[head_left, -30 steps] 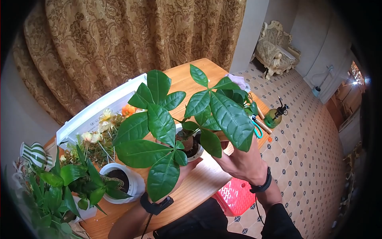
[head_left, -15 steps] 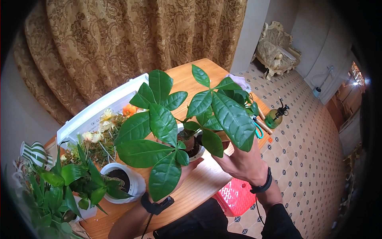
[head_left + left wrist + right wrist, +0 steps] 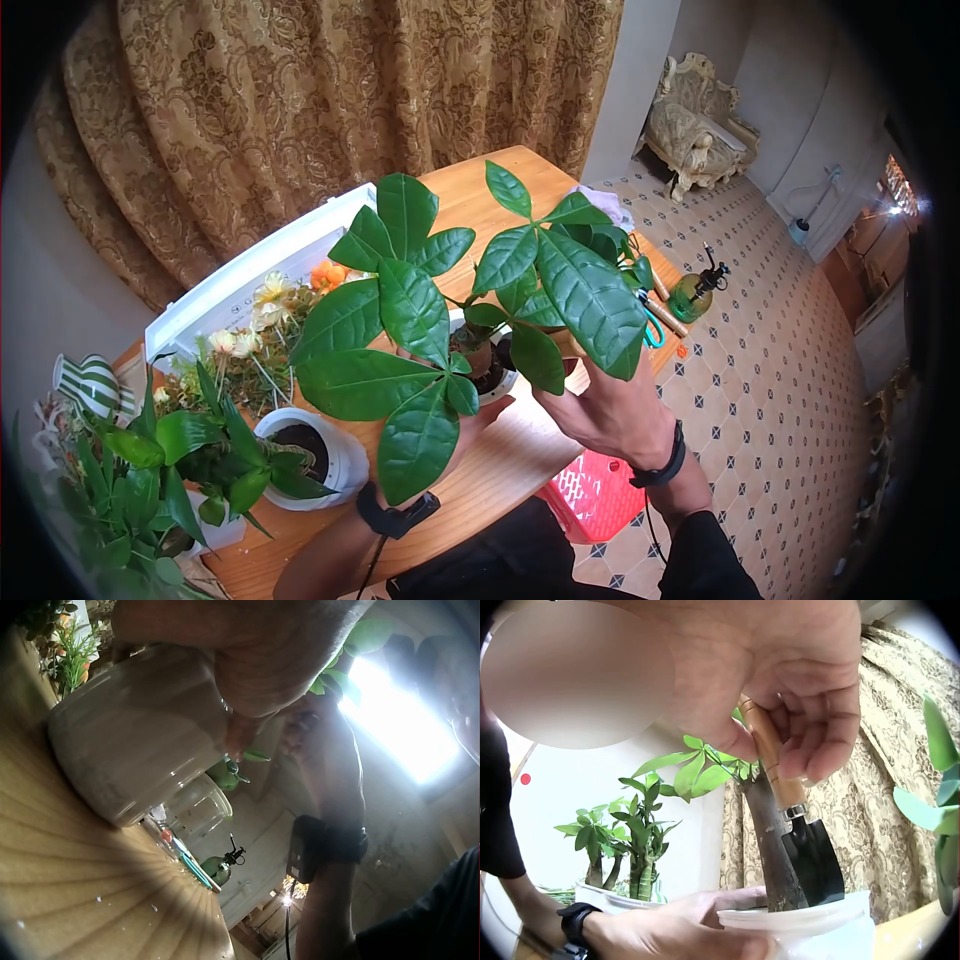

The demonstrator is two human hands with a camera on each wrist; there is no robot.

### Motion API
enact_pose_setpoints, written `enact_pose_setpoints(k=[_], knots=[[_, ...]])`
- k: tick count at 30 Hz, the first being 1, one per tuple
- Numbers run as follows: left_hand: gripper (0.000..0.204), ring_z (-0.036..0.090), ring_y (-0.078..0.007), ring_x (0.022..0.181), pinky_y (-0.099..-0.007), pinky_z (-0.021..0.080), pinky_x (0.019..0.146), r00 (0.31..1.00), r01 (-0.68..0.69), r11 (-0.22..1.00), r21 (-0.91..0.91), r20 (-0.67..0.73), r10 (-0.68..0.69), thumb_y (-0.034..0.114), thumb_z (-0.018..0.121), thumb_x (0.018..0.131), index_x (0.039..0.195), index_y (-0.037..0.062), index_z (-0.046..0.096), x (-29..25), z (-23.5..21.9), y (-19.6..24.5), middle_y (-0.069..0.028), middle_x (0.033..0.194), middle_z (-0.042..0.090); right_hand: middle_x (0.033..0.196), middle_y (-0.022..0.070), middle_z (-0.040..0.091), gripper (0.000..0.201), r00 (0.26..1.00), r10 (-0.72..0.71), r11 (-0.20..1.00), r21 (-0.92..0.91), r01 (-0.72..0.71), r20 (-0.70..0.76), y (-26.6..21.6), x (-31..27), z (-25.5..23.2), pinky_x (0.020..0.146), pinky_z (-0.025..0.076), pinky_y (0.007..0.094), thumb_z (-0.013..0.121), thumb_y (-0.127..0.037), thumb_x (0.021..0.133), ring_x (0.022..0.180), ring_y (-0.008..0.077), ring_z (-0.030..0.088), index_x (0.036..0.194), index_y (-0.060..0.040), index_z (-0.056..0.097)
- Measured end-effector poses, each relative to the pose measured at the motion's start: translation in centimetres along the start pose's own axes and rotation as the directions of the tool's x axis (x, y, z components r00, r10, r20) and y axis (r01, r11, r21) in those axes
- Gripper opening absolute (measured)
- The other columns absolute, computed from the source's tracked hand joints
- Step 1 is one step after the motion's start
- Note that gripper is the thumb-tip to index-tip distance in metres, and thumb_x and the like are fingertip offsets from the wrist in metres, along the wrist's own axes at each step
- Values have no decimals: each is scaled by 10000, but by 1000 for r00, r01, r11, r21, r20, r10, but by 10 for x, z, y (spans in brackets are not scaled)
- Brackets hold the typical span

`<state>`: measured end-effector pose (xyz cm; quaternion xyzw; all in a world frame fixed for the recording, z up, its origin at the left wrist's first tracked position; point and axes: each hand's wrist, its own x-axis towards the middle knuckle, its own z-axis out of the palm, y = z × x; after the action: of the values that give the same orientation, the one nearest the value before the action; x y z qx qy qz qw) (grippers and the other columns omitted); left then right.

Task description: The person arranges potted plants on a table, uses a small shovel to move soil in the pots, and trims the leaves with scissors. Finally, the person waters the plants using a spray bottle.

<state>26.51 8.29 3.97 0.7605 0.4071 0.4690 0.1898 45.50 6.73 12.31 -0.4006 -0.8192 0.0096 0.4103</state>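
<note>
A small trowel [image 3: 814,862] with a wooden handle and black blade is pinched in my right hand [image 3: 795,690]. Its blade points down inside the rim of a white flower pot [image 3: 142,727], beside the thick trunk [image 3: 772,832] of a money tree. My left hand [image 3: 682,922] grips that pot from the side, and the pot stands on the wooden table. In the head view the tree's broad green leaves [image 3: 415,310] cover most of the pot and parts of both hands. Dark soil [image 3: 490,378] shows around the trunk.
Left of the hands stands another white pot [image 3: 340,470] with soil, near leafy plants [image 3: 140,450] and a striped vase [image 3: 90,385]. Behind are flowers [image 3: 265,310] and a white box [image 3: 260,260]. Teal-handled scissors [image 3: 654,325] and a green spray bottle [image 3: 690,297] are at right.
The head view has shifted very slightly, so the plant sits a little farther right. Both hands keep the same places on the pot and the trowel.
</note>
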Motion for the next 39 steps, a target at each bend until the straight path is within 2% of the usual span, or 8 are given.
enact_pose_setpoints(k=[1, 4, 7, 10, 13, 16, 19, 39], knots=[[531, 624, -232, 977, -391, 504, 868, 1000, -12, 998, 55, -18, 13, 357, 814, 851, 1238, 63, 597, 0, 0, 0, -60, 1101, 654, 971, 183, 632, 307, 1000, 2, 1000, -1, -2, -25, 0, 0, 0, 715, 504, 451, 716, -96, 807, 827, 371, 623, 1091, -1, 649], [584, 608, -246, 1025, -403, 492, 910, 997, -36, 997, 74, -60, 41, 387, 811, 848, 1269, 60, 574, -1, 3, -5, -70, 1141, 636, 976, 193, 626, 318, 1000, 20, 1000, 22, -21, 23, 1, -1, 0, 730, 498, 460, 714, -91, 803, 826, 378, 623, 1101, 1, 653], [628, 596, -256, 1063, -414, 475, 949, 998, -2, 998, -63, -68, -2, 404, 813, 841, 1296, 57, 553, -2, 6, -9, -77, 1170, 625, 987, 205, 620, 324, 999, 20, 1000, 22, -21, 43, 3, -3, 1, 736, 492, 467, 714, -88, 800, 811, 389, 614, 1106, 0, 651], [647, 596, -257, 1068, -418, 467, 965, 1000, 2, 997, -74, -30, -5, 393, 825, 831, 1307, 54, 547, -4, 7, -10, -76, 1169, 628, 987, 206, 616, 314, 999, 34, 999, 39, -34, 1, 3, -1, 2, 738, 489, 471, 712, -91, 798, 791, 393, 604, 1093, -5, 650], [862, 413, -283, 1342, -413, 381, 1107, 997, 60, 980, -190, 63, -49, 122, 908, 709, 1408, 4, 419, -2, 6, -8, -148, 1432, 357, 985, 210, 613, 310, 997, 83, 995, 55, -83, 0, 5, -3, 1, 724, 492, 472, 714, -95, 792, 779, 394, 598, 1082, -8, 650], [659, 594, -261, 1078, -417, 464, 974, 998, 62, 985, -158, -5, -63, 373, 847, 811, 1302, 48, 550, -3, 7, -11, -79, 1179, 624, 979, 211, 611, 315, 1000, 26, 999, 22, -26, -12, 7, -2, 2, 695, 496, 469, 720, -98, 783, 779, 390, 600, 1078, -9, 652], [697, 591, -266, 1079, -421, 461, 979, 999, 28, 999, -39, -32, -29, 380, 856, 800, 1315, 39, 532, -2, 6, -10, -93, 1184, 615, 972, 216, 610, 314, 1000, 24, 1000, 0, -24, 5, 7, -3, 3, 671, 498, 463, 726, -99, 776, 778, 388, 601, 1069, -8, 654], [732, 587, -270, 1087, -431, 462, 973, 997, 73, 992, -99, -17, -75, 365, 874, 779, 1326, 40, 513, -2, 6, -7, -102, 1200, 600, 964, 213, 612, 301, 999, 33, 998, 49, -31, -29, 11, -3, 8, 733, 486, 480, 713, -85, 774, 810, 395, 600, 1059, -2, 661]])
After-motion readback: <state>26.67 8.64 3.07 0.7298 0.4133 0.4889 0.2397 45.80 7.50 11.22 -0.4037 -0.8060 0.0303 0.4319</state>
